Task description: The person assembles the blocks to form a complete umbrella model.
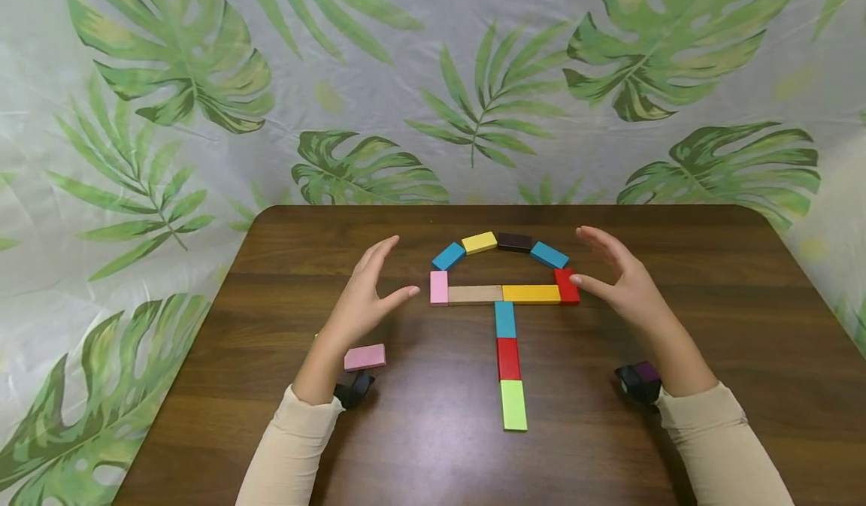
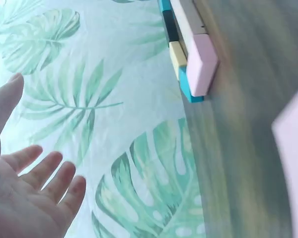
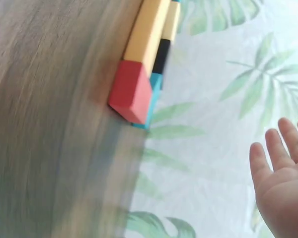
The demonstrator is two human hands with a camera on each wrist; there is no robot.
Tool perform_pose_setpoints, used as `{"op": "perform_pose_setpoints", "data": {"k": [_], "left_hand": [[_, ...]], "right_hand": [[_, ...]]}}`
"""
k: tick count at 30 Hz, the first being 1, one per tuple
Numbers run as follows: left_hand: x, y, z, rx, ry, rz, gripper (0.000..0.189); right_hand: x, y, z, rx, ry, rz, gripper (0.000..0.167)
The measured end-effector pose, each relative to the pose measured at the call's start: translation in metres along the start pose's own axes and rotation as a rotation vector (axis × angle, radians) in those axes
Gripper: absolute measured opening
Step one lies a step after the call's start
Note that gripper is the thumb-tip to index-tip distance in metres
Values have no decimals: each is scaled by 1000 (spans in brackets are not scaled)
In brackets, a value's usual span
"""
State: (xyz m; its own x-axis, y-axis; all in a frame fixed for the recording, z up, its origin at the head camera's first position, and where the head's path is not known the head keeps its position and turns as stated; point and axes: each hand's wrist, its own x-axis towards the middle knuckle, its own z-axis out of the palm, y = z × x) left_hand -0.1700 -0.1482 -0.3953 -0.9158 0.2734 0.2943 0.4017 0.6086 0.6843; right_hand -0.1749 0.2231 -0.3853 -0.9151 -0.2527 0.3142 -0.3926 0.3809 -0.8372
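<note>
Coloured wooden blocks form an umbrella-like shape on the table. A yellow block point(image 1: 479, 243), a black block point(image 1: 515, 242) and two blue blocks point(image 1: 449, 256) make its arch. Along the base run a pink block point(image 1: 439, 288), a natural wood block point(image 1: 475, 294), an orange-yellow block point(image 1: 531, 294) and a red block point(image 1: 567, 286). Below hangs a stem of a blue block point(image 1: 504, 319), a red block point(image 1: 509, 359) and a lime block point(image 1: 513, 405). My left hand point(image 1: 365, 295), fingers extended, hovers left of the shape, holding nothing. Opposite it, my right hand point(image 1: 625, 284) is empty, its thumb overlapping the red end block.
Near my left wrist lies a loose pink block point(image 1: 365, 357), with a bit of yellow peeking out behind the wrist. A dark purple block point(image 1: 647, 371) shows beside my right wrist camera point(image 1: 638, 384). Behind the table point(image 1: 419, 431) hangs a leaf-patterned cloth point(image 1: 365, 77).
</note>
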Motion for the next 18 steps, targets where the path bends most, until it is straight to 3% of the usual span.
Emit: {"op": "perform_pose_setpoints", "data": {"k": [5,12,18], "left_hand": [[-23,-3,-4,2,66,-28,80],[-54,-10,1,43,164,-95,83],[-73,-14,11,77,213,-140,83]], "right_hand": [[-18,-10,-10,-47,26,-59,73],[-44,-13,-19,-97,54,-47,79],[-68,7,-24,-128,62,-32,84]]}}
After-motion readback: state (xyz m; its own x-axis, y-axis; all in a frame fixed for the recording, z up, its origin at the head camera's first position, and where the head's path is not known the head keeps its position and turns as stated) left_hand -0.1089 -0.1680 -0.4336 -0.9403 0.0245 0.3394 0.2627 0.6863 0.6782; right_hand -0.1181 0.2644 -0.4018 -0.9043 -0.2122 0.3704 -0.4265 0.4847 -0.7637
